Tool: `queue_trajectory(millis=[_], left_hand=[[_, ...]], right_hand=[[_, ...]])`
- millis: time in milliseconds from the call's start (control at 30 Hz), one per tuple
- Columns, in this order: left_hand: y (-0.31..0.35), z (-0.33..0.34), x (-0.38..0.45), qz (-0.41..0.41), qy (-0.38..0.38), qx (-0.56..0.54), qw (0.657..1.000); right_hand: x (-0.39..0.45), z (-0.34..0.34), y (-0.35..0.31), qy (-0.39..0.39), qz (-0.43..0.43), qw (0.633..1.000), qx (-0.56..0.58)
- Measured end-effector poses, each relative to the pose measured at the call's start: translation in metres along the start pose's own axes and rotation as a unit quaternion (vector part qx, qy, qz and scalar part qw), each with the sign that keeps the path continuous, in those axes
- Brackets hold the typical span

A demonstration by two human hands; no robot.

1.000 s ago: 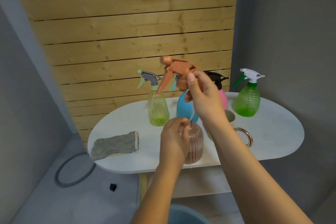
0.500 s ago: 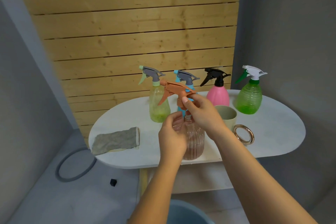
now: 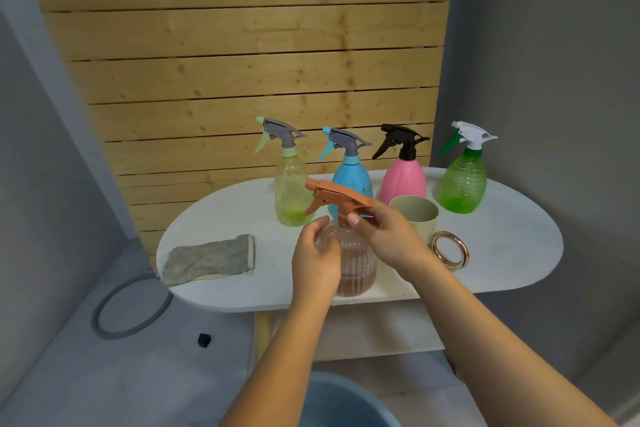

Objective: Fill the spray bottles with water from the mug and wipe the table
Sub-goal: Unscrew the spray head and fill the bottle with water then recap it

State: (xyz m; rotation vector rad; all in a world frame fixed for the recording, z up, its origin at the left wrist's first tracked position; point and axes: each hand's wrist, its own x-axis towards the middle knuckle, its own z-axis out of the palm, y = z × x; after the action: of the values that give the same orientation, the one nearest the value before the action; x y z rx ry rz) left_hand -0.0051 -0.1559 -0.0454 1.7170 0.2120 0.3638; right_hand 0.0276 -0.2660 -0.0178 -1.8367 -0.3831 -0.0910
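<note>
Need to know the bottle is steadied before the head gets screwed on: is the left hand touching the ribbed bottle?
Touching. The head view shows the left hand with fingers wrapped around the shoulder of the ribbed bottle, no gap visible.

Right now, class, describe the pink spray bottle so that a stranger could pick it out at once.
Find the white oval table before the wooden slat wall. Four spray bottles stand along its back edge; the pink spray bottle is third from the left, behind the beige mug. It alone is opaque pink with a black trigger head.

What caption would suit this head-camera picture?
Left hand steadies a ribbed bottle while right hand seats its orange sprayer.
</note>
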Motion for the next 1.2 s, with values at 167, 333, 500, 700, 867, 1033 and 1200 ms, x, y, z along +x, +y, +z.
queue_trajectory(millis=[167,333,500,700,867,1033,1200], left_hand=[[-0.003,0.003,-0.003,0.027,0.004,0.001,1.000],[-0.004,0.002,-0.004,0.053,-0.008,-0.001,0.999],[-0.015,0.000,0.000,0.075,-0.024,0.014,0.997],[-0.016,0.003,0.000,0.110,-0.011,0.040,0.993],[-0.020,0.008,0.002,0.121,0.013,0.050,0.991],[-0.018,0.006,0.001,0.125,-0.001,0.055,0.991],[-0.023,-0.001,0.001,0.077,-0.034,0.048,0.995]], right_hand=[[-0.001,0.001,0.004,0.025,0.002,0.999,0.041],[0.000,0.010,0.009,0.086,0.007,0.994,0.072],[0.003,0.012,0.005,0.107,0.068,0.985,0.113],[0.005,0.004,0.000,0.077,0.092,0.985,0.125],[0.006,-0.013,0.002,0.015,0.066,0.994,0.083],[0.009,-0.013,0.004,-0.041,0.051,0.977,0.203],[0.008,-0.005,0.002,-0.018,0.048,0.984,0.172]])
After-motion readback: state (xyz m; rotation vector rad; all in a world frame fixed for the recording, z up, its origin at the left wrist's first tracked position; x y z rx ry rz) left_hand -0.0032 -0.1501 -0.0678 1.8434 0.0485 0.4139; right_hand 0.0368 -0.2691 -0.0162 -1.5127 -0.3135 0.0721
